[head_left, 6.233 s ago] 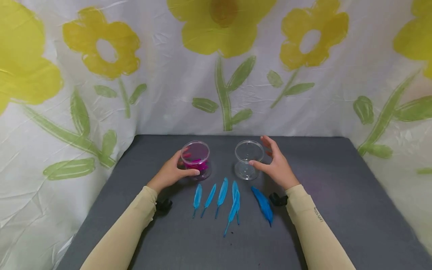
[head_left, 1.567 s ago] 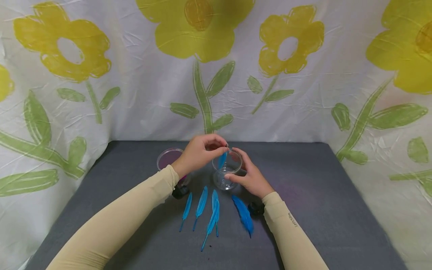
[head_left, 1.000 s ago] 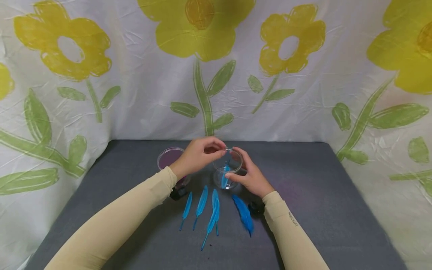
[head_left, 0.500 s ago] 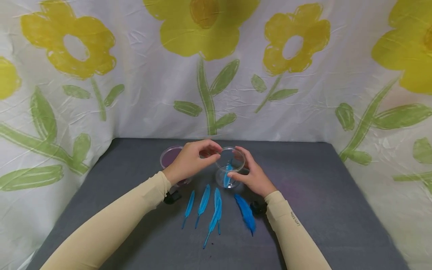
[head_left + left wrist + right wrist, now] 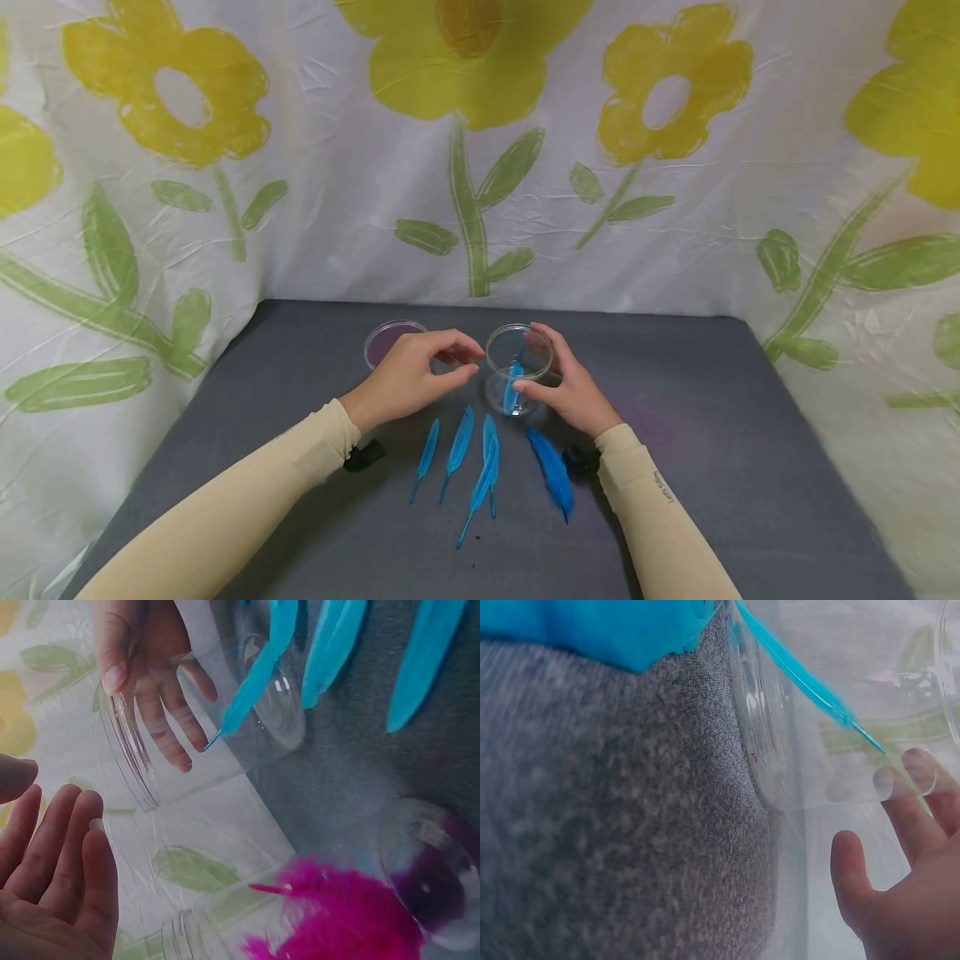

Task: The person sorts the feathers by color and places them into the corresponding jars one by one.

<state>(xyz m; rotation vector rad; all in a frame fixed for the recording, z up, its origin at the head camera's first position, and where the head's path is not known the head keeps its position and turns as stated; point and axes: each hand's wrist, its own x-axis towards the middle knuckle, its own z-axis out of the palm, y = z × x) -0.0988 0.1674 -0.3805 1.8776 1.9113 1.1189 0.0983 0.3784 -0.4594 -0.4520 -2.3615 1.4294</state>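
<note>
My right hand (image 5: 573,392) holds the clear plastic jar (image 5: 495,393) from its right side, thumb in front and fingers behind. Inside the upright jar a light-blue feather (image 5: 513,390) leans with its quill up, also seen through the wall in the right wrist view. My left hand (image 5: 411,371) hovers left of the jar's rim, fingers loosely bent and holding nothing. Behind it stands a second clear jar (image 5: 381,343), partly hidden, with magenta feathers (image 5: 345,907) inside. Nearer me lie narrow blue feathers: one (image 5: 426,458), another (image 5: 459,450), and an overlapping pair (image 5: 483,471).
A wider, darker blue feather (image 5: 553,473) lies to the right, close to the black camera (image 5: 581,458) on my right wrist. Dark specks dot the grey table (image 5: 712,467) in front. A white sheet painted with flowers (image 5: 337,208) hangs behind and beside the table.
The left hand let go of the magenta-feather jar, then pinched a blue feather over the other jar. It released the feather inside and drew back left. The right hand stayed at its jar.
</note>
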